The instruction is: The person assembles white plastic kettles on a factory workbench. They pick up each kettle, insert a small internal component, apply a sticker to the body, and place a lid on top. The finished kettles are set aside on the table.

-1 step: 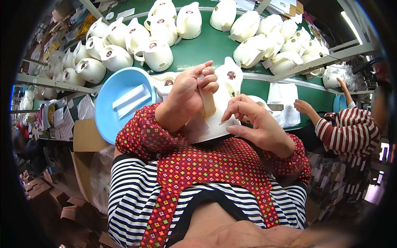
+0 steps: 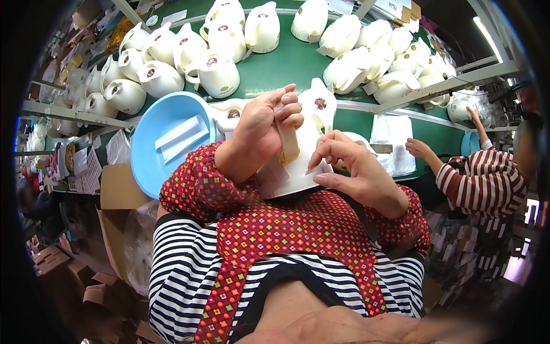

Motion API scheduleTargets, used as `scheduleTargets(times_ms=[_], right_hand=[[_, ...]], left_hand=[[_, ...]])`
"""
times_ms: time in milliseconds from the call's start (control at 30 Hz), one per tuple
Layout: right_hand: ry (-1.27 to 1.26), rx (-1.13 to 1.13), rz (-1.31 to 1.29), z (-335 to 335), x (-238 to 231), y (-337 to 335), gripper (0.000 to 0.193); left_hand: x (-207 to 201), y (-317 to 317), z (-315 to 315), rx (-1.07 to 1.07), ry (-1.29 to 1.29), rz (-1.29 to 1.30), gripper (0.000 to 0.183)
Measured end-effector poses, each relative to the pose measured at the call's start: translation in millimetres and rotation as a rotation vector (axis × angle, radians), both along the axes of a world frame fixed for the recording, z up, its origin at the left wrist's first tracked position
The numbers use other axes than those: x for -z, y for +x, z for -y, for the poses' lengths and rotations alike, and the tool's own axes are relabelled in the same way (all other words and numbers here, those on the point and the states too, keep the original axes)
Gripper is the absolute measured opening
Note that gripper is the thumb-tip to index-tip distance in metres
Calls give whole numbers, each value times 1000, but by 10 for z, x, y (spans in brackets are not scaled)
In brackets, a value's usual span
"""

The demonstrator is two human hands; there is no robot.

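The white plastic kettle body (image 2: 295, 166) sits tilted in the person's lap, just below the edge of the green table (image 2: 286, 66), between both hands. The left hand (image 2: 258, 135) curls over its upper part, fingers (image 2: 289, 112) folded and pressed on a cream strip, perhaps a label backing, lying against the shell. The right hand (image 2: 355, 169) steadies the lower side, thumb and forefinger pinched at a small edge on the wall. It looks light, hollow and stiff, with a glossy, likely slippery surface; the rim or handle would probably give the surest hold. Beside the left fingers lies a blue basin (image 2: 152, 155).
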State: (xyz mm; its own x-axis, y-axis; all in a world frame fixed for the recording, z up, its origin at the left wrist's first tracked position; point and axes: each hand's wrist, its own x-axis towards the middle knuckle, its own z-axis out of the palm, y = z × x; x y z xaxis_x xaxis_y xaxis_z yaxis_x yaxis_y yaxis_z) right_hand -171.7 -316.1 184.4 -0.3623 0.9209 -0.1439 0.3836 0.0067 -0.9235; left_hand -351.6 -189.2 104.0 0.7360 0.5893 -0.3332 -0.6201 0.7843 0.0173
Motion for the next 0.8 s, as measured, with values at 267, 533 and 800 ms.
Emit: scheduleTargets(times_ms=[267,533,800], right_hand=[[-179,61,-46,-39,172,-125,15],[-205,113,56,-31,208,-168,16],[65,116,108,-31,407,-213,21]], left_hand=[[-21,23,63,1,11,-77,17],[-6,18,16,-40,-3,-93,17],[-16,66,-14,-63,-7,-156,18]])
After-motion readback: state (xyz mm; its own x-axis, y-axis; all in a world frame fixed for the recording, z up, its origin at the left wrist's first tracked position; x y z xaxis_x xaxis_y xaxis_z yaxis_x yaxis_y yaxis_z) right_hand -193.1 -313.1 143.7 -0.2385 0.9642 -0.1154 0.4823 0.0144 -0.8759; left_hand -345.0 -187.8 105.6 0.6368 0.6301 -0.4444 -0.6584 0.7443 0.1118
